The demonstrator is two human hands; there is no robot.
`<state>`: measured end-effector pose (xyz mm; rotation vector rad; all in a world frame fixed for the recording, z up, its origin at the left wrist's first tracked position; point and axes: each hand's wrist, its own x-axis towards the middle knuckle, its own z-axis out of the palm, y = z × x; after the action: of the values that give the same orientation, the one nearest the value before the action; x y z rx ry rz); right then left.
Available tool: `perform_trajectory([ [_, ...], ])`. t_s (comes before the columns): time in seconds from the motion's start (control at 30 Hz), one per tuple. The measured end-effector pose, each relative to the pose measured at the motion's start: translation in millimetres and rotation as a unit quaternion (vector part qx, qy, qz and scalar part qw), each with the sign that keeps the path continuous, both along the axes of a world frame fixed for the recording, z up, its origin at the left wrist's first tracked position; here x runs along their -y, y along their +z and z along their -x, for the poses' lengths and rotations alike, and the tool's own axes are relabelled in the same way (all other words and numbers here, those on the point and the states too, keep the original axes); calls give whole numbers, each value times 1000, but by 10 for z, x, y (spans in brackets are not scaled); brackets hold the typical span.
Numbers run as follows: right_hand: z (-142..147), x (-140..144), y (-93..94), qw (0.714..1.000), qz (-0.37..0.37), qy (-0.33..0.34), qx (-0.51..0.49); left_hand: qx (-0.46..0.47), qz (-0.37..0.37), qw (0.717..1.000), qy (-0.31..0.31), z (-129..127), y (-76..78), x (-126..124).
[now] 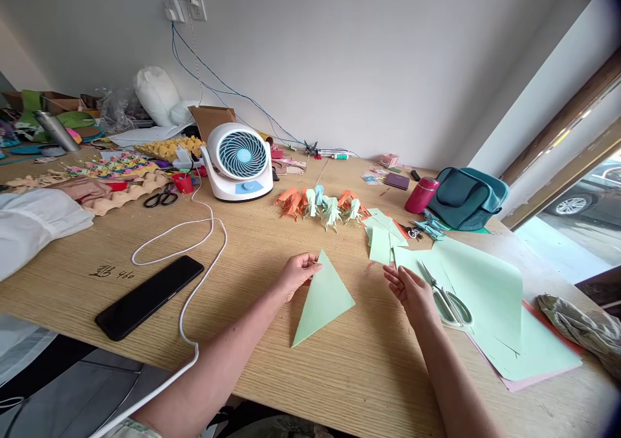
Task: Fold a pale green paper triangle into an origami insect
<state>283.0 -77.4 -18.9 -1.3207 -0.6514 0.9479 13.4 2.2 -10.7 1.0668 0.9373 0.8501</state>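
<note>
A light green paper folded into a triangle (pixel 323 299) lies flat on the wooden table (pixel 272 244) in front of me. My left hand (pixel 297 273) pinches its upper left edge near the top corner. My right hand (pixel 410 289) hovers palm-up to the right of the triangle, fingers apart, holding nothing. Just right of that hand lie scissors (pixel 449 302) on a stack of green paper sheets (pixel 490 308). Smaller green squares (pixel 383 237) lie behind them.
A row of orange, blue and green folded paper figures (pixel 323 206) stands mid-table. A white desk fan (pixel 239 163) with its cable (pixel 194 283), a black phone (pixel 149 295), a red bottle (pixel 421 195), a teal bag (pixel 466 195) and craft clutter (pixel 111 173) surround the area.
</note>
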Motion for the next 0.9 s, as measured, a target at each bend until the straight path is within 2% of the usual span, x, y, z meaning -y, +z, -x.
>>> perform_trajectory([
  [0.1,145,57,26,1000,-5,30,-7,18,10,1000,23,4,7,-9],
  [0.27,552,156,103,977,4,211,23,68,17,996,55,-3,-18,-29],
  [0.37,710,177,127,959,-6,279,55,103,17,992,66,-27,-44,-32],
  [0.5,768,157,70,948,3,290,132,141,19,988,64,-61,-56,-17],
  [0.6,764,146,10,946,27,280,162,147,24,988,36,-76,-37,13],
  [0.73,768,159,-20,952,18,260,162,106,28,994,-20,-100,-23,93],
  [0.9,786,168,-17,960,-16,235,154,43,2,998,-55,-143,-23,180],
])
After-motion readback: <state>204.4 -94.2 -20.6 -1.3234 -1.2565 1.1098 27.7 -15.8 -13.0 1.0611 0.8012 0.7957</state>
